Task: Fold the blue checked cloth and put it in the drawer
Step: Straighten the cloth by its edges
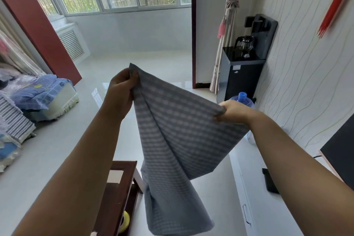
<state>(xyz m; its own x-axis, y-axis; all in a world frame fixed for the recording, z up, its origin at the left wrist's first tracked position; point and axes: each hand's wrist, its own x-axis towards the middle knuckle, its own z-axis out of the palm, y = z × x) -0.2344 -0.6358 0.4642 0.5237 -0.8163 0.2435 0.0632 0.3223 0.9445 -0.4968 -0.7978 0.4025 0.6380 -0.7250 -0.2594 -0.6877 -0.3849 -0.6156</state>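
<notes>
The blue checked cloth (172, 136) hangs in the air in front of me, spread between both hands and draping down toward the floor. My left hand (120, 88) pinches one upper corner, held higher. My right hand (232, 111) grips the other upper corner, lower and to the right. A white cabinet (249, 188) with a drawer handle (246, 214) runs along the right wall below my right arm; the drawer front looks closed.
A dark wooden table (122, 184) stands low at centre-left with a yellow roll under it. A black water dispenser (243, 74) and a blue water bottle (242, 98) stand at the right wall. Bedding lies piled at the left. A black phone (270, 182) lies on the cabinet.
</notes>
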